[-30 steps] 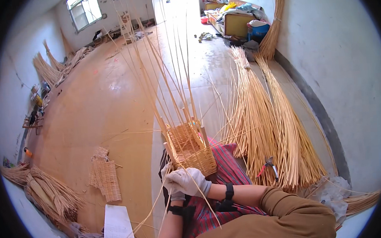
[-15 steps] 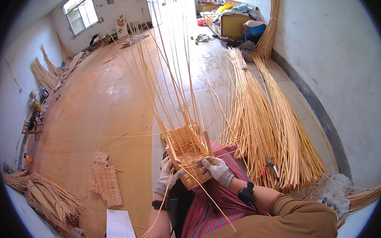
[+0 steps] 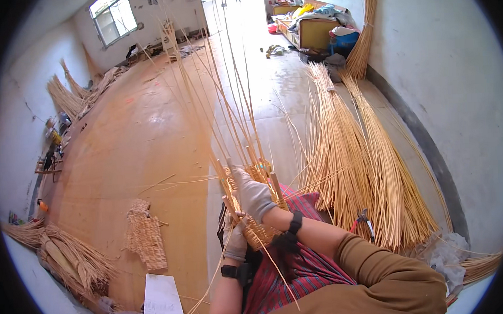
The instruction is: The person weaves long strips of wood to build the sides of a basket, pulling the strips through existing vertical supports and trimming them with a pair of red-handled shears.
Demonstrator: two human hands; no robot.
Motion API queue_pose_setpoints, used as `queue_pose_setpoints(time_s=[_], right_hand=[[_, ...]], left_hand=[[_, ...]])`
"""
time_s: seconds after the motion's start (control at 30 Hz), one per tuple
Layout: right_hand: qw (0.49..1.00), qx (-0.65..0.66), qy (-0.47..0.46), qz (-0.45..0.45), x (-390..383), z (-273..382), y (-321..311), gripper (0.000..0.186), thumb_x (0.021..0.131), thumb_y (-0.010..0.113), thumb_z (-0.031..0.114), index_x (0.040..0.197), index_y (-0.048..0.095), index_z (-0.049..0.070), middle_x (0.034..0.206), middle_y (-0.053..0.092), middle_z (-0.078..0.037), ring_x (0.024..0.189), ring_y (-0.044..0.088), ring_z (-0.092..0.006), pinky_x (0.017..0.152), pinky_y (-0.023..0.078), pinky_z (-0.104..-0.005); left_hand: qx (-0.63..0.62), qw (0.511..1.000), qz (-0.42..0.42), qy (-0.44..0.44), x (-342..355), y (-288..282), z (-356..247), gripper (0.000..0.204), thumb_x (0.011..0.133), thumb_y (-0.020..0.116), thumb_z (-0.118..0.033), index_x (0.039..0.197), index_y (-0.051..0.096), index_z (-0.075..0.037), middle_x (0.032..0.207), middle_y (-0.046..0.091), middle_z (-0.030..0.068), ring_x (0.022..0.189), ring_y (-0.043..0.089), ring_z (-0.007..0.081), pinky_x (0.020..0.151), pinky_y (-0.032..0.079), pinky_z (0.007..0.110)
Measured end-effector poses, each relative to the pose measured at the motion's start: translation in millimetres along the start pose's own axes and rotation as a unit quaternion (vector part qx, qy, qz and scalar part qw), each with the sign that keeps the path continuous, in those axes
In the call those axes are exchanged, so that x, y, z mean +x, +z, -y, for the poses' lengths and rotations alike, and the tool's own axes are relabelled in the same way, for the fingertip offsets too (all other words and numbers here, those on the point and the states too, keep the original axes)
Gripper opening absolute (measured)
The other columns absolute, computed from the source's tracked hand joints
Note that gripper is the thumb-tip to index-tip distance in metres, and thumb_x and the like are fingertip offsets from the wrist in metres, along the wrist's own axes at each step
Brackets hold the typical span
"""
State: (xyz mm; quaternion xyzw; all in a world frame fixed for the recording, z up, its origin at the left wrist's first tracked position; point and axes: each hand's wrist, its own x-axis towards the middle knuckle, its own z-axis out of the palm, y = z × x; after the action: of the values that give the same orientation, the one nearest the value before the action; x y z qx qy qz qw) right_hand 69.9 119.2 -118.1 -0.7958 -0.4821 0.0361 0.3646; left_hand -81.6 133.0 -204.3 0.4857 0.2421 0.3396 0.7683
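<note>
The single wide fisheye view looks from the wearer's head, facing forward and down, with the basket (image 3: 259, 237) close by toward six o'clock. It reaches across the floor (image 3: 148, 139) to the bright doorway (image 3: 238, 15) far off at twelve, walls (image 3: 459, 106) bending at nine and three.

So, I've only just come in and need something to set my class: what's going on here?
A person in gloves is handling a woven basket over a striped cloth. The right hand reaches across its top; the left hand is at its near left corner, though its exact grip is unclear. Long canes stand up from the basket. Cane bundles and cutters lie to the right, a woven panel and paper to the left.
</note>
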Motion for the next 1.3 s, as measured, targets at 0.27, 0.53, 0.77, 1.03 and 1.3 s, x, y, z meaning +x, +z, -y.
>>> queue_pose_setpoints(time_s=[0.27, 0.53, 0.77, 1.03, 1.3], right_hand=[[0.923, 0.373, -0.022, -0.090, -59, -33, -31, 0.047, 0.106, 0.056, 0.012, 0.151, 0.043, 0.014, 0.106, 0.075, -0.012, 0.072, 0.068, -0.0119, 0.058, 0.054, -0.0303], [0.811, 0.511, 0.278, -0.060, -100, -102, -74, 0.015, 0.106, 0.061, 0.019, 0.113, 0.064, 0.006, 0.093, 0.074, -0.008, 0.054, 0.062, -0.0093, 0.045, 0.044, -0.0240], [0.778, 0.547, 0.278, -0.138, -106, -107, -75, 0.021, 0.101, 0.067, 0.009, 0.118, 0.055, 0.004, 0.098, 0.076, -0.014, 0.055, 0.067, -0.0139, 0.041, 0.046, -0.0224], [0.906, 0.373, 0.180, -0.094, -75, -83, -76, 0.025, 0.101, 0.066, 0.007, 0.125, 0.060, 0.003, 0.108, 0.075, -0.016, 0.075, 0.074, -0.0163, 0.056, 0.057, -0.0272], [0.979, 0.180, 0.094, -0.007, -3, -45, -105, 0.063, 0.094, 0.071, 0.020, 0.152, 0.048, 0.023, 0.106, 0.075, -0.015, 0.097, 0.073, -0.0333, 0.087, 0.056, -0.0435]], left_hand=[[0.087, 0.994, -0.046, 0.038, 2, 0, 1, 0.014, 0.094, 0.067, -0.004, 0.105, 0.061, -0.009, 0.098, 0.061, -0.0001, 0.095, 0.059, 0.0109, 0.091, 0.052, 0.029], [0.030, 0.989, -0.133, -0.061, -16, 13, -6, 0.021, 0.095, 0.065, -0.005, 0.117, 0.063, -0.004, 0.108, 0.066, 0.0061, 0.100, 0.063, 0.0188, 0.088, 0.055, 0.033], [0.482, 0.811, -0.067, 0.325, -48, 59, -7, 0.015, 0.095, 0.064, 0.001, 0.109, 0.067, -0.005, 0.102, 0.071, 0.0121, 0.100, 0.070, 0.0271, 0.080, 0.056, 0.039], [0.603, 0.798, -0.007, 0.018, 32, 68, -12, 0.022, 0.106, 0.052, -0.024, 0.109, 0.067, -0.008, 0.092, 0.071, 0.0252, 0.090, 0.068, 0.0459, 0.077, 0.055, 0.051], [0.603, 0.795, -0.038, -0.058, 40, 70, -7, 0.045, 0.107, 0.049, -0.042, 0.110, 0.068, -0.001, 0.112, 0.070, 0.0262, 0.107, 0.065, 0.0459, 0.090, 0.051, 0.053]])
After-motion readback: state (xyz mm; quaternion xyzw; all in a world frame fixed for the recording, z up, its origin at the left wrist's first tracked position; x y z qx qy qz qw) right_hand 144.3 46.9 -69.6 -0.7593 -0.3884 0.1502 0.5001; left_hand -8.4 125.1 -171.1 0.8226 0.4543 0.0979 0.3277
